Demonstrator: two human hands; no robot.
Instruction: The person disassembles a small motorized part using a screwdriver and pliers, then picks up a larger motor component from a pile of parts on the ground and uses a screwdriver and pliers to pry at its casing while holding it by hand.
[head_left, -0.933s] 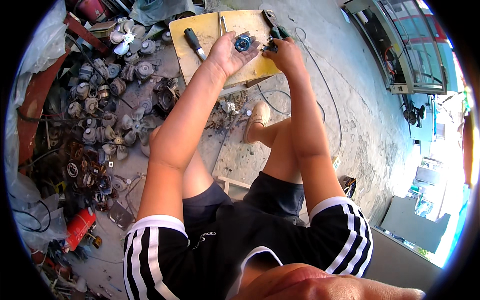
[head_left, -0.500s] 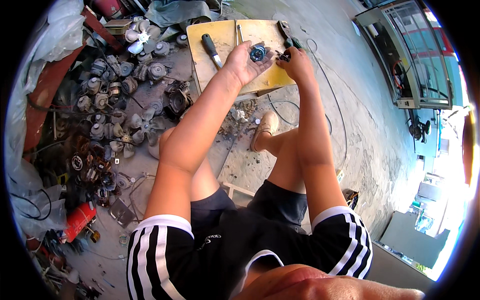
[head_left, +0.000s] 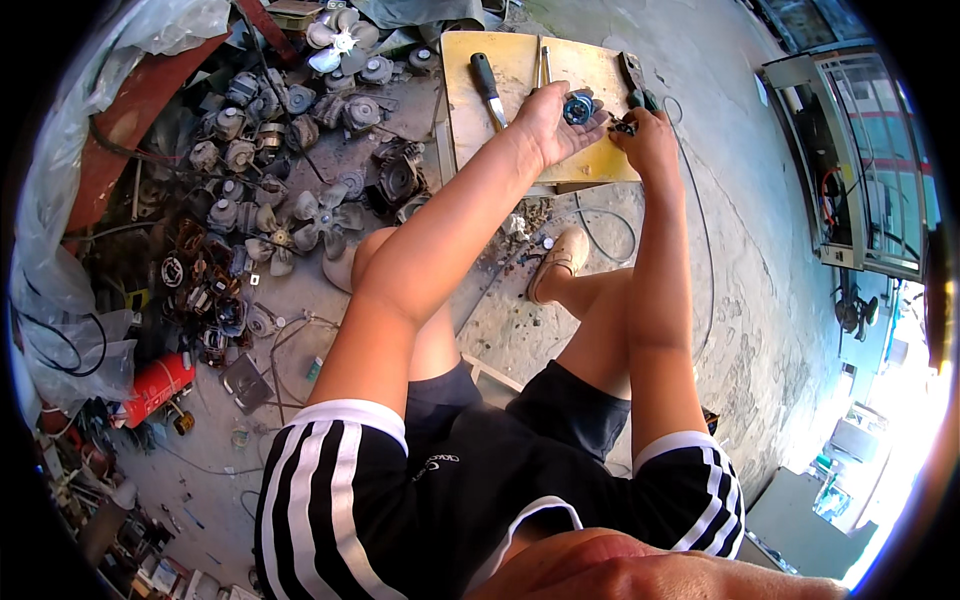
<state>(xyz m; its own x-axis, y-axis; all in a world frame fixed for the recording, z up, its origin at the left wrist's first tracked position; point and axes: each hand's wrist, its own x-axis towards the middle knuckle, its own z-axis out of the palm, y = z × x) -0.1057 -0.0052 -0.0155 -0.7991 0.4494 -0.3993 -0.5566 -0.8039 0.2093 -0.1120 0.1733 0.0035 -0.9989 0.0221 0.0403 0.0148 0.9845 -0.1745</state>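
Observation:
My left hand (head_left: 545, 128) is palm up over a low yellow-topped table, fingers extended. On its palm and fingers rests a round dark part with a bluish rim (head_left: 577, 109), like a small motor piece. Just to the right, my right hand (head_left: 652, 148) pinches a small dark piece (head_left: 623, 126), too small to name. The two hands are close together but apart. On the yellow tabletop (head_left: 608, 165) lie a black-handled flat-bladed tool (head_left: 485, 78) at the left, a thin metal rod (head_left: 545, 66) behind my left hand, and dark-jawed pliers (head_left: 632, 76) beyond my right hand.
Small motors (head_left: 240, 155) and fan blades (head_left: 328, 222) are heaped on the floor at left. A red cylinder (head_left: 160, 388) lies nearer. A thin cable (head_left: 712, 270) runs along the concrete at right, near a glass-fronted metal cabinet (head_left: 850, 160). My shoe (head_left: 562, 262) is below the table.
The whole view has shifted, so the table and hands appear farther right. My left hand still carries the round part, and my right hand still pinches the small piece beside it.

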